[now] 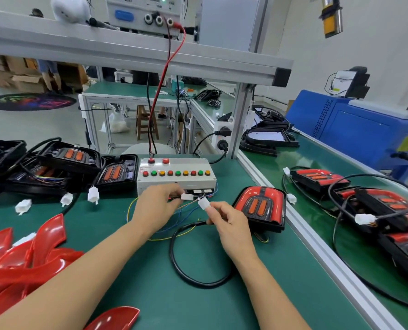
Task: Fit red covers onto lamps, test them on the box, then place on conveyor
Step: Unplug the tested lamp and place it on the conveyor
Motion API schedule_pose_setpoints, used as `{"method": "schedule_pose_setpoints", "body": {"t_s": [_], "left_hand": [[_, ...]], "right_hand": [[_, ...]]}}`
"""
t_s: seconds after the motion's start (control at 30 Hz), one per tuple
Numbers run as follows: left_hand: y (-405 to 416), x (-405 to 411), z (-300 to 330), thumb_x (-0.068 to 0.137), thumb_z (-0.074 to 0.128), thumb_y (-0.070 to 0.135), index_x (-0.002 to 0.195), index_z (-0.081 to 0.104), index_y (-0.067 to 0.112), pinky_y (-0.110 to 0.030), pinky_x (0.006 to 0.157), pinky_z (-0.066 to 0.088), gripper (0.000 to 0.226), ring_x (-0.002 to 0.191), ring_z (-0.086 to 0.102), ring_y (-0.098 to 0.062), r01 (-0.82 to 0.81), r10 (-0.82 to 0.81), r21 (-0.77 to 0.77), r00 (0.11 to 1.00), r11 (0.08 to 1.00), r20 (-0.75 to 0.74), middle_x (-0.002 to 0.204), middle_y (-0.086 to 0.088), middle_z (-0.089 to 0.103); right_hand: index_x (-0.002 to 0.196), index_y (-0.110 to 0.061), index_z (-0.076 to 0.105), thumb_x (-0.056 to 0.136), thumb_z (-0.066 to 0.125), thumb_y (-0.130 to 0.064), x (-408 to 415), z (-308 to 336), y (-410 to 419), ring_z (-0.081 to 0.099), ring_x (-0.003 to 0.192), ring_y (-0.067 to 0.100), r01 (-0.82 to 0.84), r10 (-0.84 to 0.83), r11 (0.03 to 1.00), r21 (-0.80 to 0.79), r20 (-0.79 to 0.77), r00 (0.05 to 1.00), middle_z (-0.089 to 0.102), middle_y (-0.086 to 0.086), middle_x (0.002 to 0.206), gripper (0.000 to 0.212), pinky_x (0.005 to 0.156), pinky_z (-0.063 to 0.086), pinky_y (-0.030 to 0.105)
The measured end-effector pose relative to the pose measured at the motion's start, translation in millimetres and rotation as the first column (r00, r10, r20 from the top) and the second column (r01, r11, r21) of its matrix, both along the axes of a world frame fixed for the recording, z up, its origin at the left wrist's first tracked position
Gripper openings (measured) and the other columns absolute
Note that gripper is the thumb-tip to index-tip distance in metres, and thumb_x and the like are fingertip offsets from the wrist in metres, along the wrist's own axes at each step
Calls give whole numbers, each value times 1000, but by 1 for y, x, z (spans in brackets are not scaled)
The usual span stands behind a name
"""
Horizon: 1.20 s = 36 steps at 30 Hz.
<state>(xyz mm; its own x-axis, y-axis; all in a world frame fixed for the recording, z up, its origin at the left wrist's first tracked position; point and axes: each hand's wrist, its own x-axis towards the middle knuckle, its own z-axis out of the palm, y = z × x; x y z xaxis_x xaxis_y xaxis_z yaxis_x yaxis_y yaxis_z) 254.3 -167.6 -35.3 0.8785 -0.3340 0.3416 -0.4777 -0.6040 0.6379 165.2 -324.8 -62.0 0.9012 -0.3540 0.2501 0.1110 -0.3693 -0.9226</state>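
In front of the test box (176, 173), the left hand (155, 206) pinches its socket (187, 196) and the right hand (224, 221) pinches the lamp plug (203, 203); misalignment could bend pins.

Red covers (20, 258): glossy, translucent plastic, smooth. Bench mat (150, 282): matt green, finely textured. Test box (175, 173): matt grey plastic. Plugs (93, 194): white plastic. Cable (181, 270): smooth black sheath. Frame rail (127, 55): brushed aluminium. Stool (146, 122): bare wood.

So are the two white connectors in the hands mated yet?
Apart. The head view shows green mat between the test box connector in the left hand and the lamp connector in the right hand.
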Motion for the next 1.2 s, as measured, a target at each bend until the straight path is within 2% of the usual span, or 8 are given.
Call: {"method": "schedule_pose_setpoints", "body": {"t_s": [0.13,0.23,0.37,0.53,0.67,0.77,1.03,1.2], "left_hand": [[1,-5,8,87,63,7,96,76,23,-28,63,42,23,66,54,-10,105,-104,-9,993,994,55,68,8,63],[0,-7,11,90,59,6,100,76,19,-38,72,46,23,81,60,-24,132,-145,80,973,988,181,87,-3,68],[-4,-11,11,89,58,3,101,75,12,-34,73,45,23,88,62,-28,122,-138,79,955,989,260,97,-4,69],[-2,-15,12,84,63,2,100,75,15,-31,78,48,24,77,59,-18,264,-260,-19,959,964,113,91,-2,66],[4,-17,14,89,62,7,107,72,19,-27,88,48,24,88,61,-16,351,-356,-114,934,929,-27,101,1,65],[6,-18,14,87,64,2,109,71,13,-27,86,48,25,83,61,-19,331,-334,-132,943,934,0,99,1,65],[1,-20,17,83,69,1,107,73,8,-38,80,48,26,81,62,-25,322,-321,0,941,947,106,97,-2,67],[-2,-16,15,79,70,-4,104,74,7,-28,82,52,28,77,62,-13,305,-316,-137,946,943,-68,85,1,67]], "right_hand": [[81,-25,71,94,61,-21,-2,4,2,44,56,1,-44,43,998,-45,-19,999,59,-9,60,16,56,35,14],[83,-28,72,94,62,-22,-3,6,3,41,51,-1,-56,55,998,-31,-24,998,58,-9,59,16,52,32,13],[80,-20,74,95,60,-24,-6,7,1,37,51,2,-86,86,996,-4,-13,996,56,-8,59,20,49,29,14],[61,-26,63,96,59,-23,-8,10,-2,34,49,1,-87,87,996,-8,7,996,50,-12,53,35,49,28,14],[73,-28,72,96,59,-25,-9,11,-4,36,48,-1,-106,106,994,3,7,994,52,-12,55,26,50,29,11],[88,-27,75,95,60,-27,-10,11,-2,37,48,-1,-136,136,991,-11,-20,990,53,-13,55,17,49,28,10],[81,-32,72,96,59,-26,-10,10,0,38,49,1,-99,99,994,-52,-8,995,51,-13,54,20,49,30,12],[76,-28,70,95,60,-20,-10,11,4,41,52,-1,-83,83,996,-23,11,996,50,-15,53,23,53,33,11]]}}
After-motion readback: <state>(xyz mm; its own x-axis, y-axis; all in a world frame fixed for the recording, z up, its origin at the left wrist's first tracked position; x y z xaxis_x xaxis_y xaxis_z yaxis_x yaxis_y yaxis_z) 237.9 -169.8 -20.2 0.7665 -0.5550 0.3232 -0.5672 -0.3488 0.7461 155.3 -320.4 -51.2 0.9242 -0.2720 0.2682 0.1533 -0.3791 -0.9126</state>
